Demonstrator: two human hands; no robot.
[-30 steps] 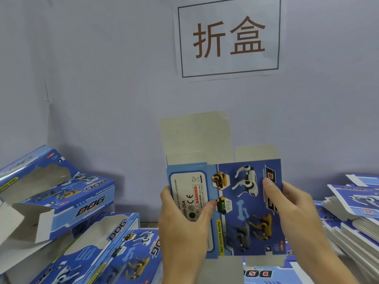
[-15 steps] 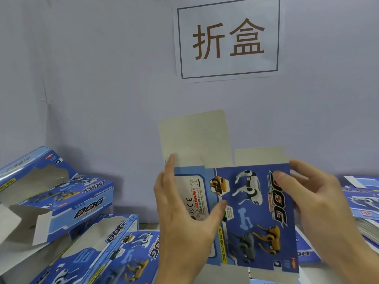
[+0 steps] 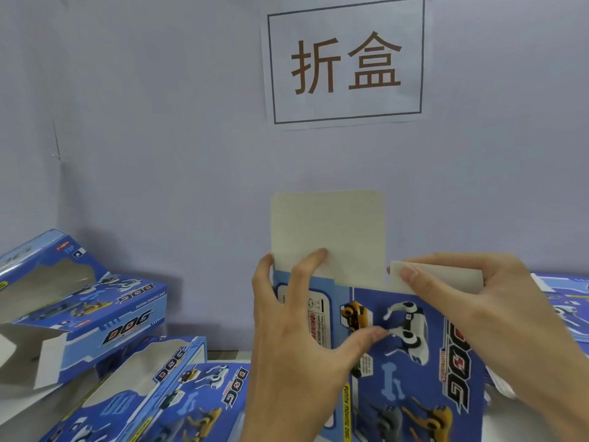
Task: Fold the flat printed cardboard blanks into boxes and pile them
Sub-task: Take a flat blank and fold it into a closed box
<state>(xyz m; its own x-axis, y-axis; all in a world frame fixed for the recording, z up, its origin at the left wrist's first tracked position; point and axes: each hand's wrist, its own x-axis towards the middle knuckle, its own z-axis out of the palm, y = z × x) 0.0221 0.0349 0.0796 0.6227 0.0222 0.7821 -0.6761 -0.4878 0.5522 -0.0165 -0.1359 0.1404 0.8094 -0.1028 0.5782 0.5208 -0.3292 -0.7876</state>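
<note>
The half-opened blank (image 3: 411,355) is held upright between both grips: the left hand (image 3: 296,339) pinches its side panel, while the small flap (image 3: 446,277) is pinched by the right hand (image 3: 471,314). Uneven pressure there could crease the flap crookedly.

A plain pale lavender-grey wall (image 3: 159,122) fills the view behind the counter (image 3: 223,355), of which only a narrow pale strip shows at its far edge. A white paper sign (image 3: 345,60) is fixed high on the wall, right of centre, with a thin dark rectangular border and two large brown Chinese characters. A faint vertical crease (image 3: 57,140) marks the wall toward the left. Light is even and soft, with dim shadow low along the wall's left part
</note>
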